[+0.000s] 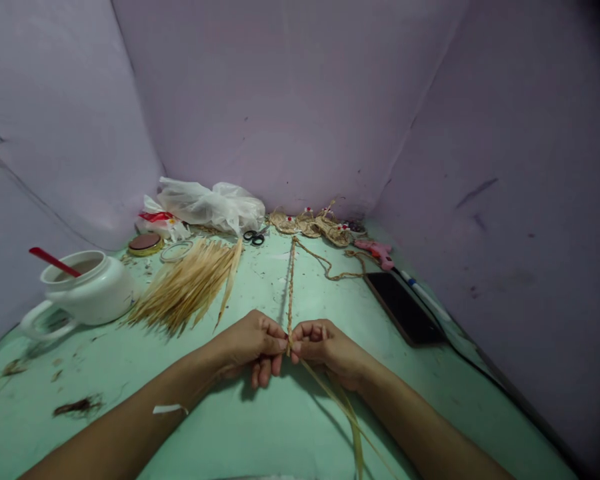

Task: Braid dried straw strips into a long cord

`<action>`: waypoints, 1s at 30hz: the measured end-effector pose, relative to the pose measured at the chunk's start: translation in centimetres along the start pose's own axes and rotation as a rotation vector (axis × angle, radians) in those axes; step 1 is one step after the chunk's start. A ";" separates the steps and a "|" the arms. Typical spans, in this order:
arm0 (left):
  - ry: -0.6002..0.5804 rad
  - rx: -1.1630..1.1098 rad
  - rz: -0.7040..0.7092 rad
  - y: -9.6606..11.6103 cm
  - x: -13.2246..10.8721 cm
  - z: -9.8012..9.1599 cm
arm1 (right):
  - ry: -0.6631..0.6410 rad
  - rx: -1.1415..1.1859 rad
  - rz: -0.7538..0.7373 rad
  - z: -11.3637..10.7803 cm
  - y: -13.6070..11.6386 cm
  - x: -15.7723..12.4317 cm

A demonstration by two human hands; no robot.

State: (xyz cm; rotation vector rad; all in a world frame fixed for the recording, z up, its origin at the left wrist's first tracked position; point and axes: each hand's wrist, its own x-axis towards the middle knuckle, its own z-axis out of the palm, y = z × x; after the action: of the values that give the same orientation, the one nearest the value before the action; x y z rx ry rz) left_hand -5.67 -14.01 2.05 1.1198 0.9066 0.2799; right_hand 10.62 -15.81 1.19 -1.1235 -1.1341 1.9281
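Note:
A thin braid of straw-coloured fibre (pixel 291 287) runs straight away from me over the green tabletop, its near end between my fingertips. My left hand (pixel 257 347) pinches that end from the left, thumb against forefinger, the other fingers curled. From the right, my right hand (pixel 325 347) pinches the same spot, and the two hands almost touch. Loose flat strands (pixel 347 410) trail from the pinch under my right hand toward the near edge. Beyond, the braid's far part (pixel 330 275) bends and winds to the right.
Left of the braid lies a bundle of dry fibre strips (pixel 193 283), near a white mug (pixel 100 293) with a red handle sticking out. Black scissors (pixel 254 238), plastic bags (pixel 210 203) and woven pieces (pixel 307 227) sit by the wall. A pink glue gun (pixel 377 252) and phone (pixel 405 310) lie right.

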 end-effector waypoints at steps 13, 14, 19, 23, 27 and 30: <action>0.134 0.222 0.062 0.1 0.0 1.0 | 0.005 0.004 -0.047 0.1 -0.2 -0.1; 0.154 0.242 0.073 0.2 -0.1 1.2 | 0.007 0.001 -0.052 0.1 -0.2 -0.1; 0.223 0.318 0.110 0.3 -0.1 1.4 | 0.023 -0.086 -0.097 -0.1 0.2 0.2; 0.365 0.399 0.082 -0.3 0.4 1.3 | 0.117 -0.374 -0.193 -0.1 1.0 0.4; 0.468 0.479 0.119 -0.8 0.7 1.8 | 0.248 -0.741 -0.280 0.2 1.3 -0.2; 0.496 0.556 0.154 -1.0 0.7 2.3 | 0.329 -0.943 -0.232 0.6 1.0 -1.2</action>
State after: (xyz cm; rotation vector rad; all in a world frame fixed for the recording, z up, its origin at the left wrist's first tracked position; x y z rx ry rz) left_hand -3.79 -15.51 1.21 1.6785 1.3907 0.4608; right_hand 10.53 -17.43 0.90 -1.5967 -1.9337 0.9392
